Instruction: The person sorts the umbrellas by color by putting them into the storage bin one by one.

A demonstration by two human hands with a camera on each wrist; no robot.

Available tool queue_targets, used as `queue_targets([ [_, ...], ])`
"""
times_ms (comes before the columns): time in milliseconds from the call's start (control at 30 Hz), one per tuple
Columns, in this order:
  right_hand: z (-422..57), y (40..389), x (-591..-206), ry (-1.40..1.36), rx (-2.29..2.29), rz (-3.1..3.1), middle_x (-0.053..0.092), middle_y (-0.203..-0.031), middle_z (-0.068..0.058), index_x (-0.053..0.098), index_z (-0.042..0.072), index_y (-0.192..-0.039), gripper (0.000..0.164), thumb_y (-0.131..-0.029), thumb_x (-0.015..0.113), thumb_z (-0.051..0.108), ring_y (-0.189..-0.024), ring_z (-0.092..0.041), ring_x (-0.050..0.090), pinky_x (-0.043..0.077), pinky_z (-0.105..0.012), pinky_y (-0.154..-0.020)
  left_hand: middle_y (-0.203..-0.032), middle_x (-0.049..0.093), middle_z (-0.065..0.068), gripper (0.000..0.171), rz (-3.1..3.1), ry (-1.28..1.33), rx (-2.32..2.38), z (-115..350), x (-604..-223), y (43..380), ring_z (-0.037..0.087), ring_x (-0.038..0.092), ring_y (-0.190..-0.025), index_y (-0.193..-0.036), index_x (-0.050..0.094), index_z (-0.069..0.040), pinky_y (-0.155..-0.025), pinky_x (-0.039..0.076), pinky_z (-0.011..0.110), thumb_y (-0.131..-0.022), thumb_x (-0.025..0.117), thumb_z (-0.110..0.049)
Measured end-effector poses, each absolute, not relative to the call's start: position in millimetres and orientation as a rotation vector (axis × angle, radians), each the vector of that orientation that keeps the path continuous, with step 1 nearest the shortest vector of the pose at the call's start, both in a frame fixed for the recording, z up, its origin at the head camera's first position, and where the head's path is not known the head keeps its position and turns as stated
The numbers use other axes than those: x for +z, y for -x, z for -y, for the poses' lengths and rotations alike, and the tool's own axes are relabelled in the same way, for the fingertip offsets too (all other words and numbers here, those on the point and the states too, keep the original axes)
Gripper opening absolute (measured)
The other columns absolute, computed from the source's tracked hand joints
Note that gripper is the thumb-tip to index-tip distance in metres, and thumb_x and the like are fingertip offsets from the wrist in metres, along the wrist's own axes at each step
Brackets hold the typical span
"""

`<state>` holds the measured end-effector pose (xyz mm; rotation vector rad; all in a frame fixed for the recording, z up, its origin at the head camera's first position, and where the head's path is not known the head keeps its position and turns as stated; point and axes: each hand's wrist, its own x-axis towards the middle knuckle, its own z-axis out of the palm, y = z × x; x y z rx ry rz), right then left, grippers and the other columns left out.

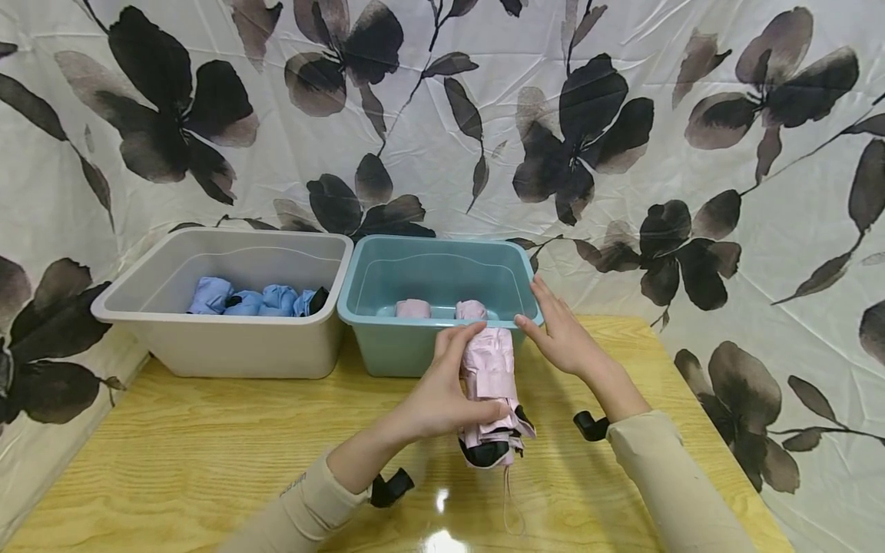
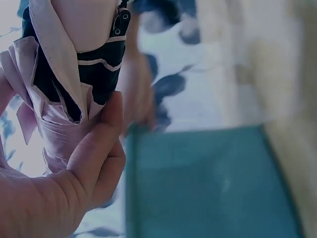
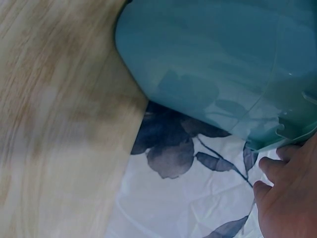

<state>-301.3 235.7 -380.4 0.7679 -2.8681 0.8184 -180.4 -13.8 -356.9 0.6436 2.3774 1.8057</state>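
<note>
My left hand (image 1: 442,395) grips a folded pink umbrella (image 1: 489,376) in front of the teal bin (image 1: 387,346). Its top end is near the bin's front rim; black lining and a thin wrist loop (image 1: 508,491) show at the lower end. In the left wrist view, the thumb and fingers wrap the umbrella (image 2: 57,136). My right hand (image 1: 563,334) touches the bin's right rim with its fingers extended, as the right wrist view also shows at the rim (image 3: 282,144). Two pink rolled bundles (image 1: 413,309) lie inside the teal bin, partly hidden by its front wall.
A light grey bin (image 1: 228,342) stands left of the teal one, with several blue bundles (image 1: 276,299) in it. Both are on a wooden table (image 1: 263,445), against a floral cloth (image 1: 470,177). Black straps (image 1: 392,488) hang at the wrists.
</note>
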Motion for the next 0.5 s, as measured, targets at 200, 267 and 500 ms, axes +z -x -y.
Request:
queue_targets([
  [200, -236.1, 301.7, -379.8, -0.763, 0.826, 2.879, 0.004, -0.174, -0.016, 0.012, 0.0, -0.166, 0.081, -0.11, 0.044, 0.05, -0.159, -0.036, 0.01, 0.008, -0.057, -0.127, -0.161, 0.016, 0.013, 0.111, -2.469, -0.656, 1.829, 29.4, -319.4, 198.7, 0.033, 0.039, -0.135, -0.164, 0.025, -0.017, -0.108, 0.045, 0.046, -0.075, 0.09, -0.011],
  [267, -236.3, 301.6, -379.8, -0.765, 0.828, 2.881, 0.003, -0.174, -0.016, 0.012, 0.0, -0.165, 0.081, -0.11, 0.044, 0.049, -0.159, -0.036, 0.01, 0.008, -0.056, -0.127, -0.16, 0.016, 0.013, 0.11, -2.492, -0.657, 1.857, 34.1, -306.7, 206.5, 0.033, 0.04, -0.133, -0.164, 0.024, -0.017, -0.106, 0.046, 0.045, -0.076, 0.09, -0.011],
  [500, -237.2, 302.5, -380.2, -0.769, 0.826, 2.876, 0.005, -0.174, -0.018, 0.012, 0.0, -0.165, 0.081, -0.11, 0.043, 0.05, -0.159, -0.036, 0.011, 0.008, -0.056, -0.127, -0.158, 0.016, 0.014, 0.107, -2.651, -0.711, 1.977, 45.7, -270.3, 248.1, 0.029, 0.041, -0.133, -0.162, 0.025, -0.011, -0.109, 0.045, 0.044, -0.077, 0.089, -0.004],
])
